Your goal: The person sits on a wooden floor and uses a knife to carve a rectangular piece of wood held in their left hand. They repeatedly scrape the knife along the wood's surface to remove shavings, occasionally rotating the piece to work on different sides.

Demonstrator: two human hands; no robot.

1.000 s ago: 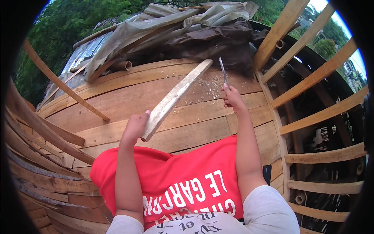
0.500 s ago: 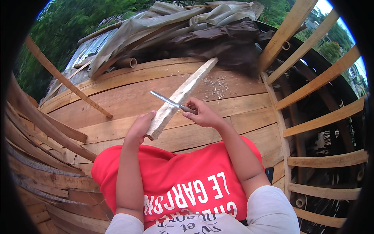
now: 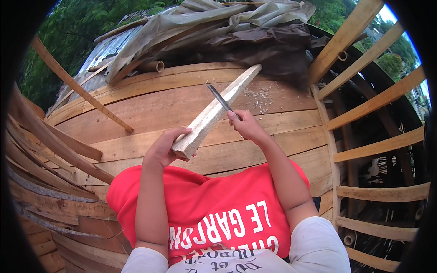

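My left hand (image 3: 167,146) is closed round the near end of a long, pale piece of wood (image 3: 210,114), thumb on top and fingertips showing past its underside. The wood slants away to the far right, its narrower far end near a dark tarp. A knife (image 3: 219,97) is gripped by its handle in my right hand (image 3: 247,124). Its dark blade lies across the wood's upper face, pointing to the far left; whether the edge touches the wood I cannot tell. Most of the handle is hidden in my fingers.
Shavings (image 3: 260,98) lie scattered on the plank floor (image 3: 136,109) right of the wood. Grey and dark tarps (image 3: 273,50) are heaped at the far side. Wooden railing slats (image 3: 382,193) stand along the right, and stacked boards (image 3: 54,198) at the left. A thin post (image 3: 82,88) leans at the far left.
The knife has moved away from me along the wood, and its blade has swung to point farther away. The wood has turned about its length, showing a paler face. My left thumb now lies on top.
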